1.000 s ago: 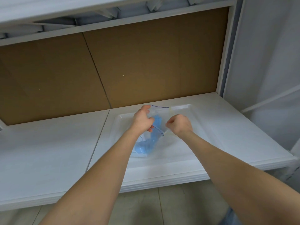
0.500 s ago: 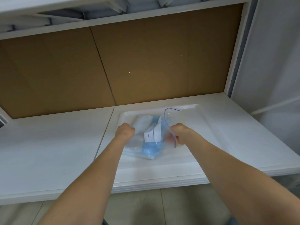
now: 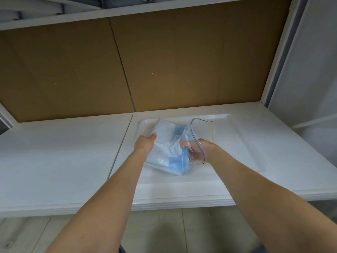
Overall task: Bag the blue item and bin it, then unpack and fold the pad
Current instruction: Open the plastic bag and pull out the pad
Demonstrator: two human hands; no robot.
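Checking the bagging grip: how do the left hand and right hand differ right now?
The left hand grips the pale left edge of the blue item and is uncovered. The right hand holds the clear zip bag at its mouth, its fingers seen through the film. The left hand shows its back and thumb, while the right hand shows curled fingers. Both are over the white tray.

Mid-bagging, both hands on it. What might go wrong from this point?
1. The blue item looks only partly inside the zip bag. It may bunch at the mouth and slide out onto the tray.
2. The right hand holds the bag near its mouth. A loose grip could let the mouth fold shut.
3. The left hand pinches only the item's edge, so it may slip.
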